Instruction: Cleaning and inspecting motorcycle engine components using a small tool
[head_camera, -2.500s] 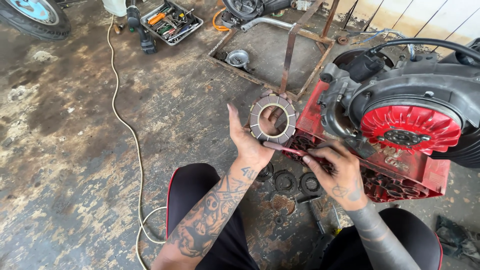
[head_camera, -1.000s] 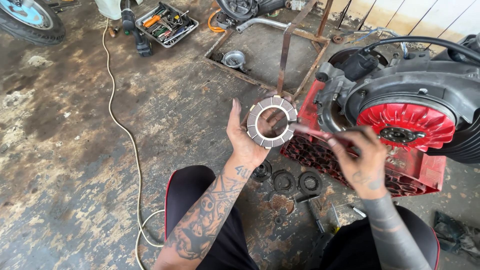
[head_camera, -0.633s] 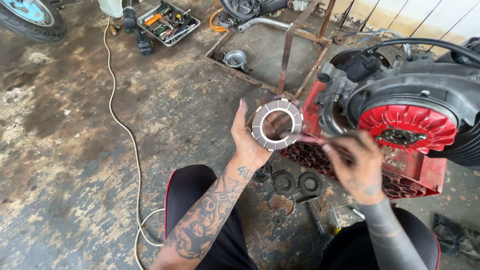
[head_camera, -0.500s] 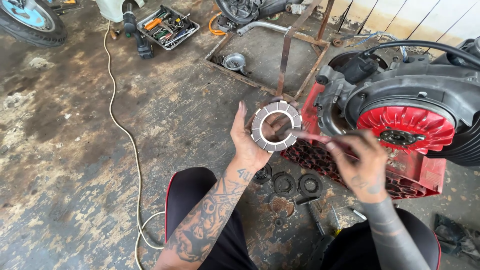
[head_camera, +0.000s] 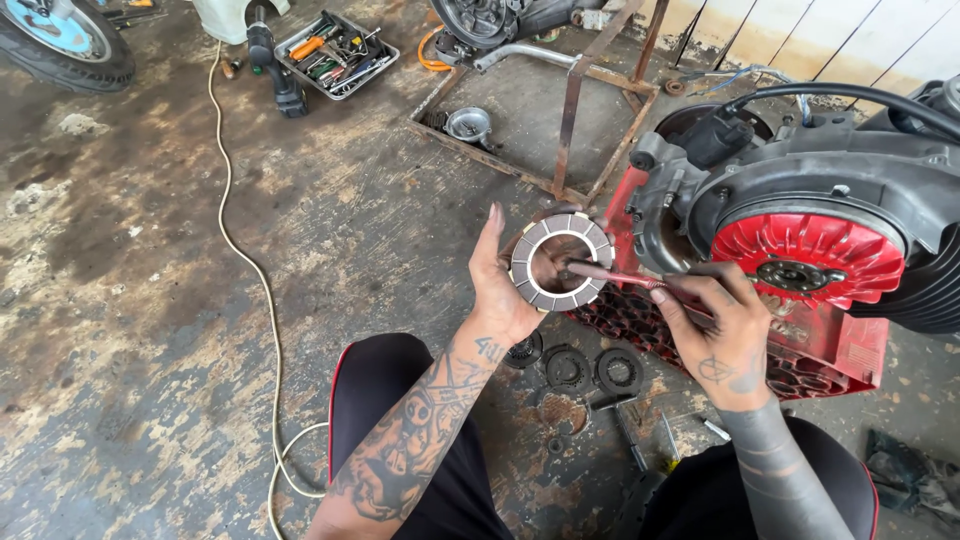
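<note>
Ring disc (head_camera: 561, 262) against left hand (head_camera: 503, 290) palm, fingers (head_camera: 492, 228) upright beside it

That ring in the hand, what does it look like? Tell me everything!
The ring is a flat grey metal disc with a big round hole and dark blocks spaced around its face. The left hand holds it upright by its edge, above the floor beside the red crate. The right hand pokes a thin red tool into its hole.
</note>
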